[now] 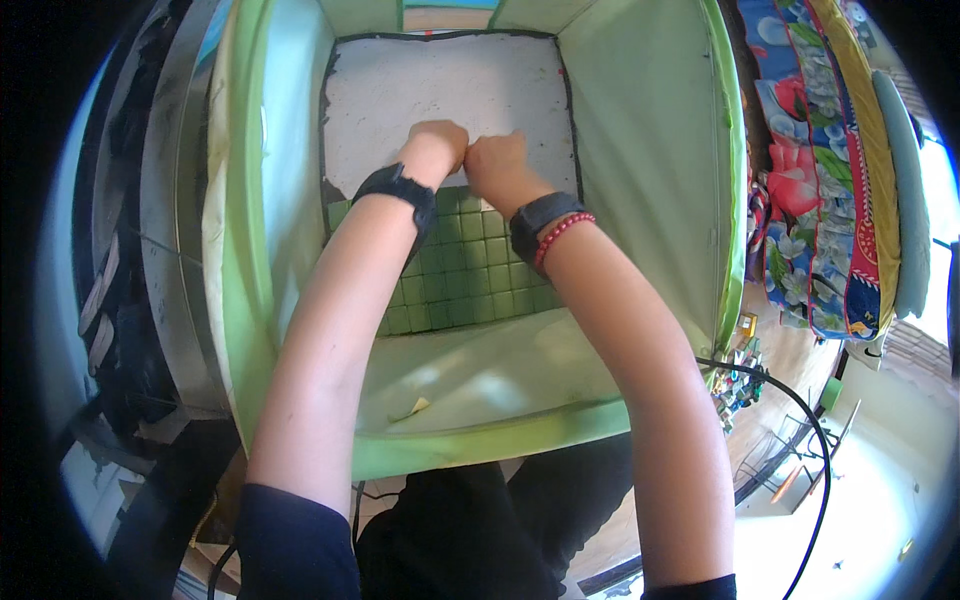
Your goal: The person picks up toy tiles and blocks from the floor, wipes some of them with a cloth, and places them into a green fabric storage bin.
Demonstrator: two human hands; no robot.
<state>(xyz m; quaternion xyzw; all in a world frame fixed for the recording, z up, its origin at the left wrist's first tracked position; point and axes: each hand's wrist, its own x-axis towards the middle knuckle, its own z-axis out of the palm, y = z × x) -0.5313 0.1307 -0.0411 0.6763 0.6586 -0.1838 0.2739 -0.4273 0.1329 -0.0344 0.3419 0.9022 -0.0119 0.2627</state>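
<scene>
My left hand (439, 142) and my right hand (501, 166) meet over a whitish panel (390, 97) inside a green fabric enclosure. Both have curled fingers turned away from me, so whatever lies between them is hidden. Rows of small glossy green square tiles (465, 255) cover the near part of the panel, and their upper edge runs just below my hands. Black bands circle both wrists, with a red bead bracelet (564, 234) beside the right one. The panel's far part is bare, dotted with dark specks and framed by a ragged dark edge.
Green fabric walls (645, 150) rise around the panel. On the near fabric lies a small pale scrap (412, 409). A black cable (814, 420) curves at right, near a cluster of small objects (739, 386). Folded floral cloth (795, 180) is stacked beyond the right wall.
</scene>
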